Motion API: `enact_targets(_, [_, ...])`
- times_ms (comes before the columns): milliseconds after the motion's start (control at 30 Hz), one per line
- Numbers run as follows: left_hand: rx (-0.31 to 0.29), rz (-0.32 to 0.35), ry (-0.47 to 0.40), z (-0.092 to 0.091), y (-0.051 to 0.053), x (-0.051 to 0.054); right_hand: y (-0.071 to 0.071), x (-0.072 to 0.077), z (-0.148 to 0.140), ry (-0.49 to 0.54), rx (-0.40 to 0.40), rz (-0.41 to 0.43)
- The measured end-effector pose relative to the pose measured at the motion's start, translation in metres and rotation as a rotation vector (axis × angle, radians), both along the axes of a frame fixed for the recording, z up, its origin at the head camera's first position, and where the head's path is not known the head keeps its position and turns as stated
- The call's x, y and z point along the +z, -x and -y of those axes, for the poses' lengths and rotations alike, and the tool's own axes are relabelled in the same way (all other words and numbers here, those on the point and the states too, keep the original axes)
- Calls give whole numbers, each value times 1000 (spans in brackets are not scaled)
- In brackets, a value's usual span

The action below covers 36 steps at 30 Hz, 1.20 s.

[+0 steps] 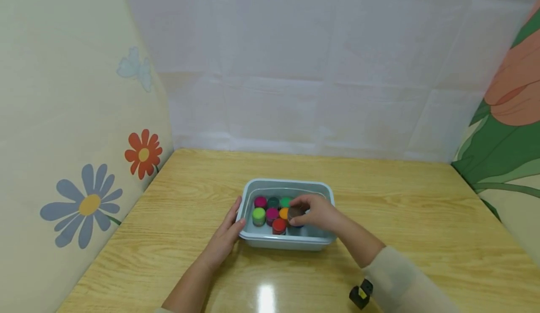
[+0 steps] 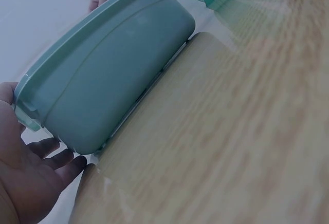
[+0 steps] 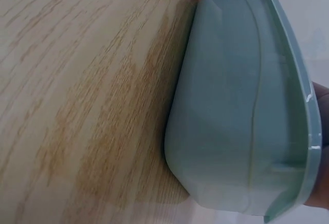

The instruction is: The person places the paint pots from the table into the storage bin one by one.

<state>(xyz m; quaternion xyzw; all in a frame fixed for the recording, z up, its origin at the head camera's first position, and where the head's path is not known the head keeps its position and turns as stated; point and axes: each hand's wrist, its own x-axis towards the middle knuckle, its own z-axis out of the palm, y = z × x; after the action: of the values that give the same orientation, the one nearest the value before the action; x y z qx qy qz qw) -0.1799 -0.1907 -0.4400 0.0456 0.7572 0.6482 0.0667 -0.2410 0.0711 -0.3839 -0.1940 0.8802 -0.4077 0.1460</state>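
A light blue-green plastic bin (image 1: 287,245) stands on the table with several small round jars inside. My left hand (image 1: 222,238) holds the bin's left end, thumb over the rim and fingers along the outer wall; in the left wrist view the fingers (image 2: 59,160) lie against its lower corner. Inside the bin's right half, my right hand (image 1: 318,213) grips a small jar with a dark brown lid (image 1: 296,213). Beside it are a red-lidded jar (image 1: 279,225), an orange one (image 1: 284,213) and a light green one (image 1: 259,215). In the right wrist view the bin's wall hides most of my right hand.
More jars with magenta (image 1: 272,214), dark green (image 1: 273,203) and green lids (image 1: 286,202) sit in the bin. A small black object with a yellow mark (image 1: 361,294) is by my right sleeve. The wooden table (image 1: 202,177) meets a white sheet behind and flowered side panels.
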Motion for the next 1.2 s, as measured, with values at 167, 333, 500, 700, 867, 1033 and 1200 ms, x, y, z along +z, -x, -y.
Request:
enact_targets(167, [-5, -10, -8, 0, 2, -1, -1, 0, 4, -37, -8, 21])
enact_targets(333, [-8, -12, -20, -1, 3, -1, -1, -2, 6, -63, -1, 32])
enact_targets(500, [-5, -6, -16, -1, 3, 0, -2, -3, 7, -81, 5, 29])
enact_targets(700, [-6, -2, -22, -1, 3, 0, -5, -2, 10, -107, -16, 27])
enact_targets(867, [-9, -3, -21, -1, 3, -1, -5, -5, 12, -133, -26, 22])
enact_targets(1033, [-8, -3, -20, -1, 3, -1, -4, -7, 13, -142, -21, 8])
enact_targets(1200, [-7, -4, -22, -1, 2, -2, -5, -8, 14, -149, -20, 13])
